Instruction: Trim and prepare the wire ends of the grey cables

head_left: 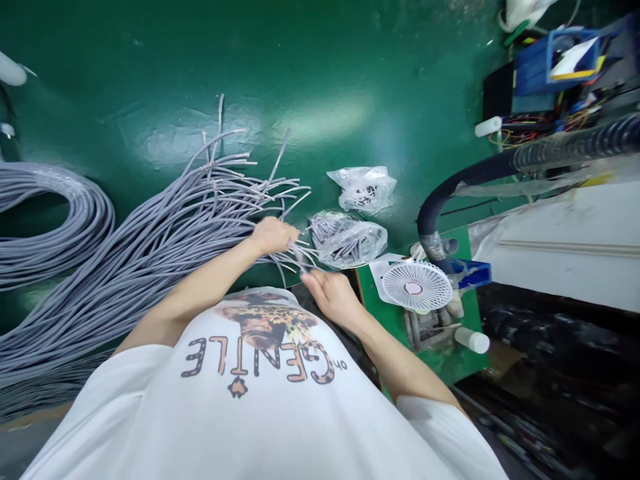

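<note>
My left hand [274,235] is closed over the loose ends of a thick bundle of grey cables [165,233], gripping a grey cable [299,255] that is blurred at its end. Just to the right and nearer my body, my right hand [333,293] has thumb and fingers pinched together at that cable's tip. Whatever small piece is between those fingertips is too blurred to make out. Several cable ends fan out around the left hand, some with pale stripped wires showing. Close beyond the hands lies a clear bag [353,241] of short grey pieces.
Another clear bag [367,193] with small black-and-white parts lies farther back on the green table [310,80]. Coiled grey cable [85,193] rests at the left. On the right stand a white fan [417,287], a dark flexible hose [450,187] and a blue bin [533,70].
</note>
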A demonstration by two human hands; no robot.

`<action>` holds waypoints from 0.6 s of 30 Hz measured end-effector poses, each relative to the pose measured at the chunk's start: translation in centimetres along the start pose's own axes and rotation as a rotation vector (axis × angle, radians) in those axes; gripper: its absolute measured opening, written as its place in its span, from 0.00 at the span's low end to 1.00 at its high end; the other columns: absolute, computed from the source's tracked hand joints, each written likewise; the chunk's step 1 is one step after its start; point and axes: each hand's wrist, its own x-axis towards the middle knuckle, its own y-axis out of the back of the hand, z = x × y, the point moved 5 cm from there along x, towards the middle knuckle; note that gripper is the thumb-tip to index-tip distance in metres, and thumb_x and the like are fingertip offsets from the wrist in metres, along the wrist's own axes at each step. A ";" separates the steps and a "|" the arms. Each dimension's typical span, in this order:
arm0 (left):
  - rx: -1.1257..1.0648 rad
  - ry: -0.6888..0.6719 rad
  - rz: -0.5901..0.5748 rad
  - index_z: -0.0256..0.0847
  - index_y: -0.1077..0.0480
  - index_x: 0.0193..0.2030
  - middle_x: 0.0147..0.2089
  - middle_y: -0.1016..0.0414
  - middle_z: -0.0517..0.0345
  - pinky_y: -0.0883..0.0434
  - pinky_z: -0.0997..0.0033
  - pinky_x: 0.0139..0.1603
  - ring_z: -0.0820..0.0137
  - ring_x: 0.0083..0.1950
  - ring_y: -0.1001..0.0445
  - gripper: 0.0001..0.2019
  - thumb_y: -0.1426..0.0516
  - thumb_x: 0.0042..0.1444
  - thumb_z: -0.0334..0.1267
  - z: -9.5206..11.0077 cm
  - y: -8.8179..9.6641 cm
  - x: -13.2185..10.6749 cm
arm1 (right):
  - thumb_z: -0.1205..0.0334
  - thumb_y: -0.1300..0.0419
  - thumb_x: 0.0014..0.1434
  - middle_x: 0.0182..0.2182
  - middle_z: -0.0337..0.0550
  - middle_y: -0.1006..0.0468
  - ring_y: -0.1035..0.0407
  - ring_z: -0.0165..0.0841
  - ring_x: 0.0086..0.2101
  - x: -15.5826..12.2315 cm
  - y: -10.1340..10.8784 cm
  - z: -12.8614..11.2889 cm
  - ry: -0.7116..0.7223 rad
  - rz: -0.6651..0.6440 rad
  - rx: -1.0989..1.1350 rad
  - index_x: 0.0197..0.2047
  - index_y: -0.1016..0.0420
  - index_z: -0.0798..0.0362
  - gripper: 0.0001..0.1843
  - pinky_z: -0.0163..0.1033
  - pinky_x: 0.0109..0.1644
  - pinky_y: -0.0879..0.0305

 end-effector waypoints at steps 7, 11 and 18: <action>-0.063 0.027 0.125 0.37 0.26 0.44 0.44 0.22 0.42 0.37 0.56 0.49 0.55 0.48 0.26 0.19 0.49 0.60 0.50 0.5 0.7 2.3 | 0.39 0.55 0.62 0.13 0.31 0.45 0.47 0.26 0.14 -5.0 0.1 11.9 -0.537 0.466 0.577 0.24 0.40 0.50 0.26 0.34 0.18 0.47; -0.095 -0.163 0.200 0.36 0.39 0.62 0.63 0.35 0.40 0.49 0.52 0.65 0.55 0.65 0.40 0.31 0.44 0.56 0.51 3.7 0.2 -2.2 | 0.35 0.48 0.54 0.28 0.43 0.26 0.32 0.31 0.19 -2.1 -1.8 18.4 -0.621 0.585 0.632 0.40 0.33 0.54 0.29 0.37 0.22 0.35; -0.073 0.274 0.336 0.39 0.35 0.58 0.59 0.32 0.43 0.41 0.56 0.59 0.58 0.60 0.36 0.22 0.51 0.63 0.48 -2.5 2.2 -8.9 | 0.50 0.48 0.61 0.38 0.50 0.20 0.25 0.38 0.35 1.3 4.9 13.6 -0.259 0.659 0.137 0.45 0.24 0.54 0.19 0.43 0.41 0.29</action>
